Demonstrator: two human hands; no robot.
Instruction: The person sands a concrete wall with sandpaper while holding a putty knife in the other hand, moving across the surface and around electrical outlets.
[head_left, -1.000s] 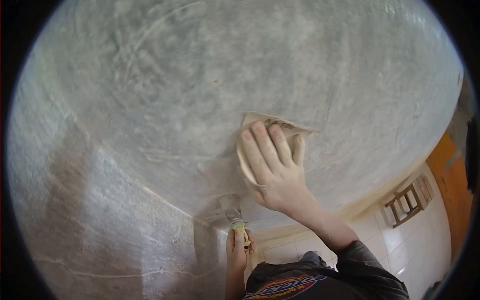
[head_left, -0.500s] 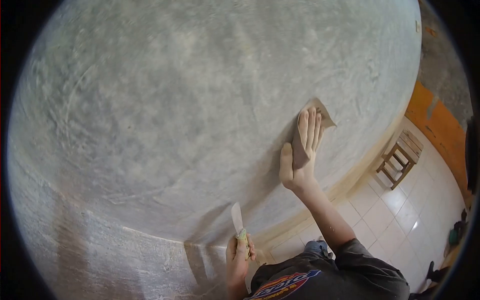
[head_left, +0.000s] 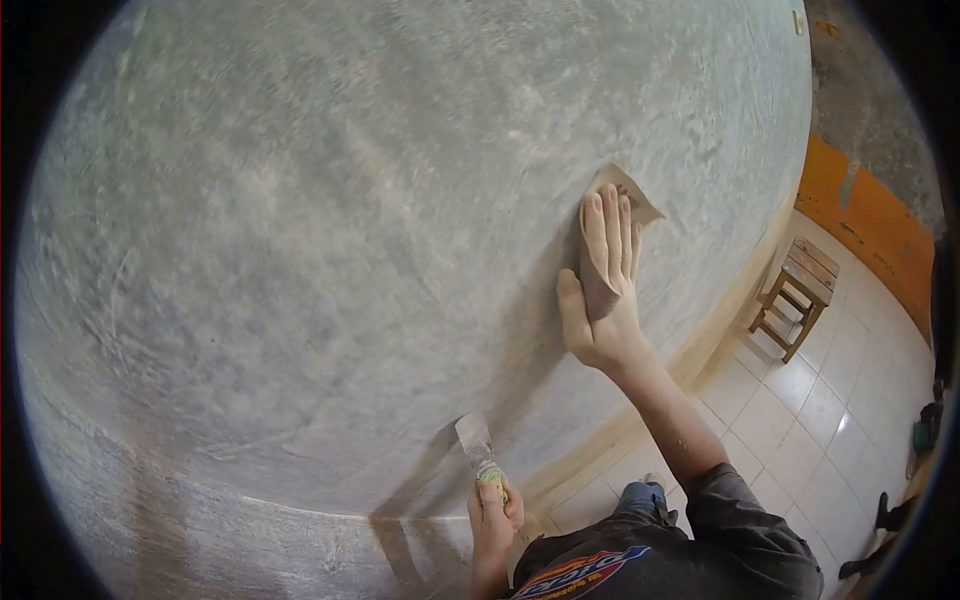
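Observation:
My right hand [head_left: 612,270] lies with fingers stretched along the wall [head_left: 330,250], pressing a sheet of sandpaper [head_left: 640,200] against it. One edge of the sheet folds up beside the palm, and a corner sticks out past the fingertips. The wall has a grey, patchy, dusty plaster surface. Lower down, my left hand [head_left: 495,510] is closed around the handle of a putty knife [head_left: 473,437]. Its blade points upward and stands near the wall, where its shadow falls.
A small wooden stool [head_left: 800,290] stands on the pale tiled floor [head_left: 770,415] at the right. Behind it runs an orange panel [head_left: 865,235]. To the left, the wall meets another wall [head_left: 240,545] at a corner. Dark objects [head_left: 880,535] lie at the lower right edge.
My right hand and the sandpaper have slid slightly up the wall. The putty knife has turned, its blade now leaning more to the left and showing its flat face. The view has shifted a little.

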